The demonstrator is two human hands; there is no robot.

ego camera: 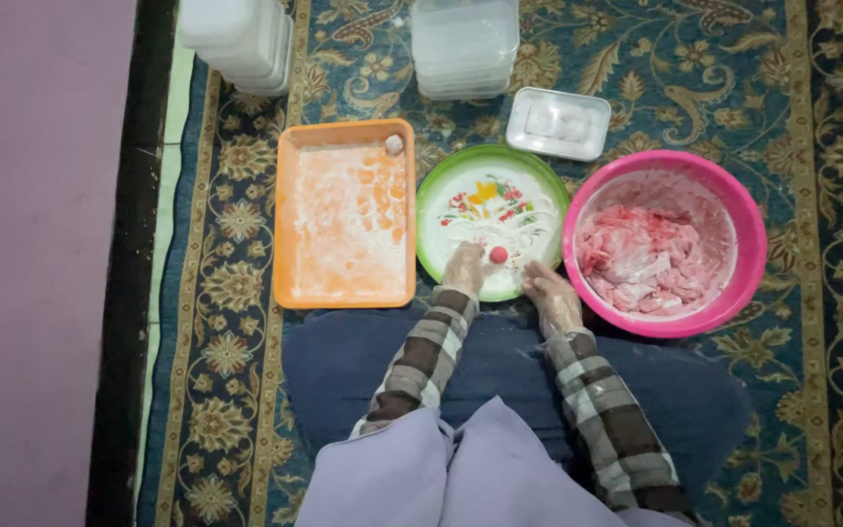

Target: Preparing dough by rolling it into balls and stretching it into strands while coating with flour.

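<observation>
Plaid sleeves and a lilac garment sit lowest in view, over dark blue trousers. Left hand point(463, 269): in a thin clear glove, resting on the near rim of the green plate point(446, 190), fingers loosely spread, holding nothing. Right hand point(552, 299): gloved likewise, open and empty, at the plate's near edge beside the pink basin point(756, 229). Pink ball point(499, 255): small, round, lying on the floured plate between the two hands, just beside the left fingertips; whether they touch it cannot be told. Pink basin: just right of the right hand, holding floured pink dough pieces point(642, 258). Orange tray point(289, 224): just left of the left hand, dusted white, with one small pale ball point(394, 144) in its far corner. White foam tray point(558, 123): beyond the plate, holding pale lumps. Clear plastic boxes point(465, 44): stacked further out, a second stack point(241, 39) beyond the orange tray. Patterned carpet point(812, 117): beneath everything.
</observation>
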